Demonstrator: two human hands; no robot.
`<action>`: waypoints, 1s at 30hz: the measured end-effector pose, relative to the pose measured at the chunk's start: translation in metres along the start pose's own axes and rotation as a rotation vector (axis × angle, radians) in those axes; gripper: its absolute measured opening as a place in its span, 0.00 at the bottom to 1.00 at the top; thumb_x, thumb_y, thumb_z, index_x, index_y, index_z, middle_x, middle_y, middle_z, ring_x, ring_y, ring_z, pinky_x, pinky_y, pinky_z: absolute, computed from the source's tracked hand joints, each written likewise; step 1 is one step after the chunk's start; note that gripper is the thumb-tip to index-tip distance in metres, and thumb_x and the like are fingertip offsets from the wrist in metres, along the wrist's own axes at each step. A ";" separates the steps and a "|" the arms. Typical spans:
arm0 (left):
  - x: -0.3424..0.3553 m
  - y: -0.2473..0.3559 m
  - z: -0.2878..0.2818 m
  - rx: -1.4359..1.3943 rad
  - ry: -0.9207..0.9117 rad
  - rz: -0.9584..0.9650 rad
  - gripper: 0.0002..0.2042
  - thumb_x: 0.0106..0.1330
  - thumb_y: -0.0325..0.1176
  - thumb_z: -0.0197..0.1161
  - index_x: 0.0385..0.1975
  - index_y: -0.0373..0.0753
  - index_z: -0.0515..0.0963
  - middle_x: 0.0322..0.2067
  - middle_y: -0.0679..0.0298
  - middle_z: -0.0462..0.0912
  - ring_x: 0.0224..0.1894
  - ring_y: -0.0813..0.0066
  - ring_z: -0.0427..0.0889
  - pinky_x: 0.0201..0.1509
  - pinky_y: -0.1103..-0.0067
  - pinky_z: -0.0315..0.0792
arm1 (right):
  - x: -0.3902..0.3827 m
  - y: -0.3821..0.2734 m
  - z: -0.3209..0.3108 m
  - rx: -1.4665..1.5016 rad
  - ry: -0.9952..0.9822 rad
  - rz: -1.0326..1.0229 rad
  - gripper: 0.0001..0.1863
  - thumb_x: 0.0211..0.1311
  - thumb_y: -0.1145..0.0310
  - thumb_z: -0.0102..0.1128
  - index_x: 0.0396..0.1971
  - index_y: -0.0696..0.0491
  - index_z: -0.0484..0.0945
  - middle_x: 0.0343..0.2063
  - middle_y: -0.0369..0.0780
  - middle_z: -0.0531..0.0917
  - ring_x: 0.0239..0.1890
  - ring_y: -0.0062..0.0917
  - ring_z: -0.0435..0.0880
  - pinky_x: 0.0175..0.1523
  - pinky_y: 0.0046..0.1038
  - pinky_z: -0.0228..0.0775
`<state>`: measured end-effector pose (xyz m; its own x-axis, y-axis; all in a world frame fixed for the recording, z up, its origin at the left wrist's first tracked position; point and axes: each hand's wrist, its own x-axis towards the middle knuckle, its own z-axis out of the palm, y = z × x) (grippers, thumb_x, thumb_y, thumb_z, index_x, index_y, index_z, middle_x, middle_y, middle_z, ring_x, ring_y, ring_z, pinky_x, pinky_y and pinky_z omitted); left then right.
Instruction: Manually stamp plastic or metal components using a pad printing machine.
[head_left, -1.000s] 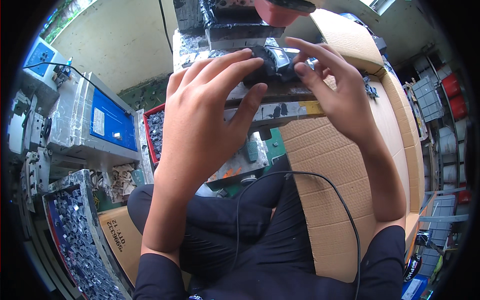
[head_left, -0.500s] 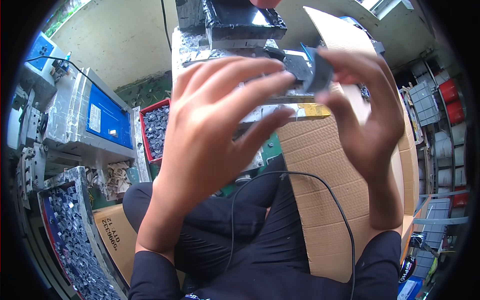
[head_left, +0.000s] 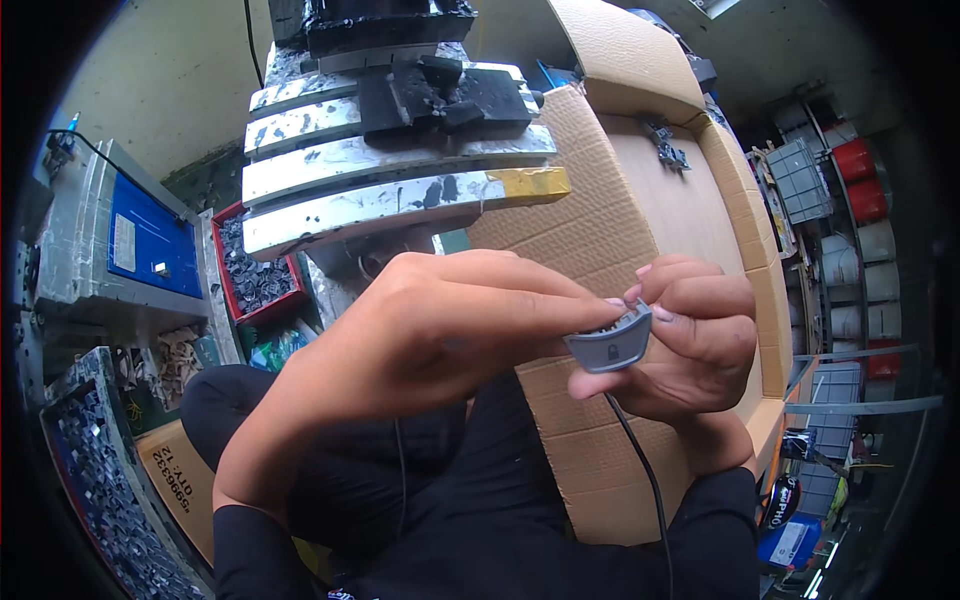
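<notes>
Over my lap, both hands meet at a small curved grey plastic part (head_left: 612, 345) with a dark printed mark on its outer face. My left hand (head_left: 430, 325) reaches across from the left, its fingertips pinching the part's upper left edge. From the right, my right hand (head_left: 695, 335) curls its fingers around the part's right end, with one fingertip just below it. The left hand's thumb is hidden. Beyond the hands stands a slotted metal machine table (head_left: 330, 190), spotted with black, bearing a black fixture block (head_left: 490, 105).
At right is an open cardboard box (head_left: 590, 430) with dark parts inside. A red tray (head_left: 232, 300) of grey pieces sits left of the machine table. Lower left, a crate (head_left: 95, 375) holds many more. A black cable (head_left: 645, 465) hangs over my lap.
My hands have come down nearer my lap and closed together. The left hand, spread and apart before, now grips the grey part with the right. The view has shifted, showing more machine table.
</notes>
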<state>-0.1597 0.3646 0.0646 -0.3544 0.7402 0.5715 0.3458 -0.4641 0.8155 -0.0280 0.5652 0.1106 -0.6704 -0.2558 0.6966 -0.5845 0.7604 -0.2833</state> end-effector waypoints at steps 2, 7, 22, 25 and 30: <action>0.001 0.001 0.000 -0.030 -0.014 -0.029 0.20 0.58 0.18 0.72 0.52 0.38 0.88 0.45 0.56 0.91 0.45 0.64 0.90 0.47 0.71 0.84 | 0.003 -0.003 -0.004 -0.041 -0.025 -0.007 0.35 0.46 0.54 0.88 0.47 0.49 0.72 0.42 0.36 0.76 0.37 0.23 0.82 0.42 0.25 0.80; 0.000 -0.003 0.002 -0.091 -0.041 -0.048 0.22 0.55 0.16 0.71 0.52 0.37 0.88 0.44 0.57 0.92 0.44 0.64 0.90 0.46 0.71 0.83 | 0.004 -0.006 -0.005 -0.112 -0.063 -0.018 0.36 0.46 0.52 0.88 0.47 0.46 0.70 0.41 0.33 0.75 0.36 0.22 0.81 0.44 0.27 0.80; 0.000 0.003 0.001 -0.047 -0.068 0.000 0.20 0.52 0.16 0.72 0.48 0.35 0.90 0.42 0.58 0.93 0.39 0.67 0.90 0.44 0.74 0.82 | -0.006 -0.010 -0.011 -0.193 -0.151 -0.026 0.43 0.41 0.42 0.87 0.48 0.41 0.64 0.42 0.32 0.67 0.36 0.22 0.77 0.50 0.36 0.79; 0.000 0.004 0.001 -0.040 -0.060 0.003 0.20 0.52 0.17 0.72 0.48 0.36 0.90 0.42 0.58 0.93 0.39 0.67 0.90 0.44 0.74 0.82 | -0.005 -0.010 -0.011 -0.182 -0.159 -0.033 0.43 0.41 0.42 0.87 0.48 0.40 0.64 0.42 0.32 0.67 0.36 0.22 0.77 0.50 0.36 0.78; -0.001 0.004 0.003 -0.018 -0.045 0.005 0.20 0.52 0.18 0.73 0.47 0.37 0.90 0.41 0.59 0.93 0.39 0.68 0.90 0.43 0.75 0.82 | -0.006 -0.009 -0.011 -0.176 -0.160 -0.030 0.43 0.41 0.42 0.87 0.49 0.39 0.64 0.43 0.31 0.67 0.37 0.22 0.77 0.50 0.36 0.78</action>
<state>-0.1558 0.3637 0.0672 -0.3134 0.7588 0.5710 0.3313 -0.4761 0.8146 -0.0136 0.5662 0.1158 -0.7258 -0.3608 0.5857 -0.5262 0.8396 -0.1350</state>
